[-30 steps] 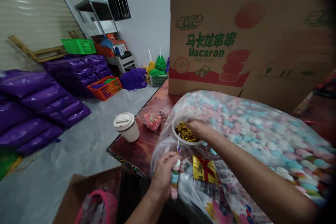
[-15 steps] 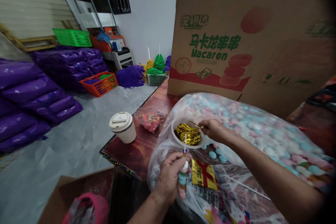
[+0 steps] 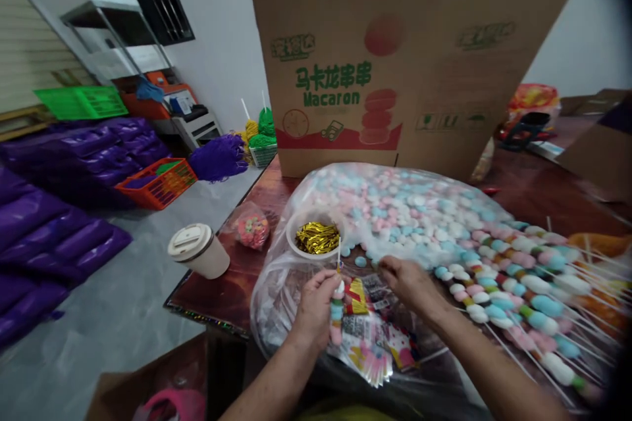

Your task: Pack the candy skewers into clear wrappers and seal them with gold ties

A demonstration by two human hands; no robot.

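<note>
My left hand (image 3: 316,306) is closed around a bagged marshmallow skewer (image 3: 336,316), held upright with its white stick (image 3: 339,248) pointing up. The fingers pinch the neck of the clear bag. My right hand (image 3: 407,279) is closed in a pinch to the right of it; the gold twist tie it took is hard to make out now. Gold twist ties (image 3: 318,239) fill a white plastic bowl (image 3: 292,247) beyond my left hand. Printed clear bags (image 3: 368,342) lie below my hands, near a gold-and-red twist tie packet (image 3: 356,296).
A large clear bag of pastel marshmallows (image 3: 409,204) lies before a tall cardboard box (image 3: 336,33). Loaded skewers (image 3: 528,296) are piled at right. A lidded cup (image 3: 202,253) stands at the table's left edge beside a bag of colourful candies (image 3: 253,230). An open carton (image 3: 123,385) sits below.
My right hand has drawn back from the bowl toward me, carrying a gold twist tie. My left hand still holds the bagged skewer. The view has swung right, bringing the skewer pile into sight.
</note>
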